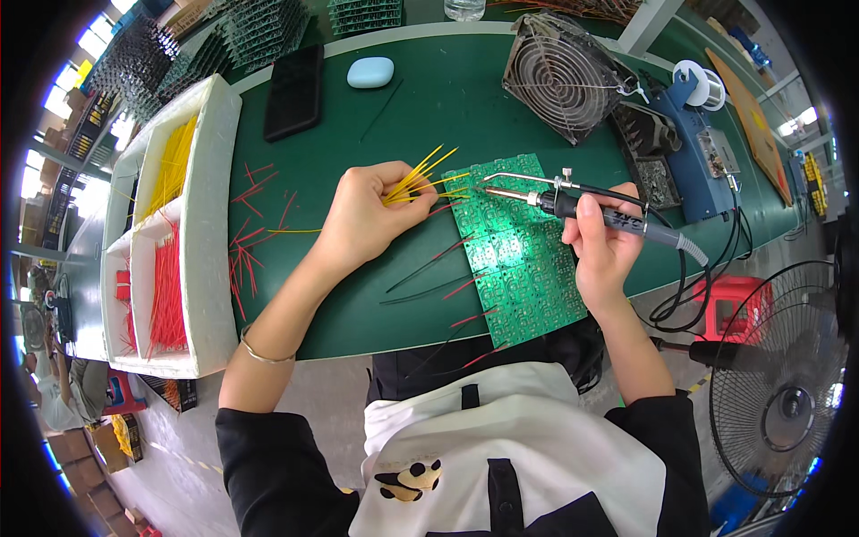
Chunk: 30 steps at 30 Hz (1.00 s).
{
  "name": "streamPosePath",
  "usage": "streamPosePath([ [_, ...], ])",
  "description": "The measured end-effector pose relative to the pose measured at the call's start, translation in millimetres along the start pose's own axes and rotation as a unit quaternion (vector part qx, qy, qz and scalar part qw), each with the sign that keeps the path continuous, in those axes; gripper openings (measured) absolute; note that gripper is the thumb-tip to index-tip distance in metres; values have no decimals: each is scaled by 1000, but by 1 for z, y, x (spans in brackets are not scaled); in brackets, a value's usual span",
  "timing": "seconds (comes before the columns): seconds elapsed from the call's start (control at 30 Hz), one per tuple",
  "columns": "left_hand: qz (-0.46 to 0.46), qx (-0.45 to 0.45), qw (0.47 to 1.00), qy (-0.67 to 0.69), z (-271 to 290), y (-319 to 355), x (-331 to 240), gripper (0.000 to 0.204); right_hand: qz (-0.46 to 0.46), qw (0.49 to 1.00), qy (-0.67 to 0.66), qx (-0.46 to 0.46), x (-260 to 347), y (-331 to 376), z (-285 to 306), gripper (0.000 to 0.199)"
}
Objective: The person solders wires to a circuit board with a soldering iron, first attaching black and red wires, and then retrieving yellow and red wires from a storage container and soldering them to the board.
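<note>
Pinching thin yellow wires (420,169), left hand (376,206); gripping black pen-shaped soldering iron (562,205), right hand (601,249). Heat green circuit board (519,268) briefly.

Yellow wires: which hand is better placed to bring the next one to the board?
Probably the left hand: it holds the yellow wires beside the board, while the right hand is occupied with the soldering iron.

Bright light glares off the circuit board (514,254), while fisheye edges curve into black.
</note>
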<state>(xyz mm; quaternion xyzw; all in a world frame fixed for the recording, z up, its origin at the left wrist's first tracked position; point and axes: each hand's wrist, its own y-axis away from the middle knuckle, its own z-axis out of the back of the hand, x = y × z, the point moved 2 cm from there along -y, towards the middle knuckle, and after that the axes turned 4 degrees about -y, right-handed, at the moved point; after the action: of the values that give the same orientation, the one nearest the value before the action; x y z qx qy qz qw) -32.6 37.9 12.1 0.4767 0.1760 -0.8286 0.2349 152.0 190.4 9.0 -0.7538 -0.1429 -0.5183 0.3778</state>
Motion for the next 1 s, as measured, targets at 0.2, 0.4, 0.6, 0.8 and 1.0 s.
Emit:
streamPosePath([
  [0.2,-1,-2,1000,27,-1,1,6,10,1,1000,1,7,1,1,1,9],
  [0.4,-2,-3,1000,-4,-1,0,2,10,15,999,28,12,-1,-1,-2,10],
  [0.6,-14,-7,1000,-10,-1,-1,1,11,30,998,45,10,-3,-1,-3,11],
  [0.8,-8,-3,1000,-8,0,0,0,11,9,1000,9,21,-1,0,0,9],
  [1.0,-15,-3,1000,-5,-1,0,3,10,20,999,22,13,-1,0,-4,10],
])
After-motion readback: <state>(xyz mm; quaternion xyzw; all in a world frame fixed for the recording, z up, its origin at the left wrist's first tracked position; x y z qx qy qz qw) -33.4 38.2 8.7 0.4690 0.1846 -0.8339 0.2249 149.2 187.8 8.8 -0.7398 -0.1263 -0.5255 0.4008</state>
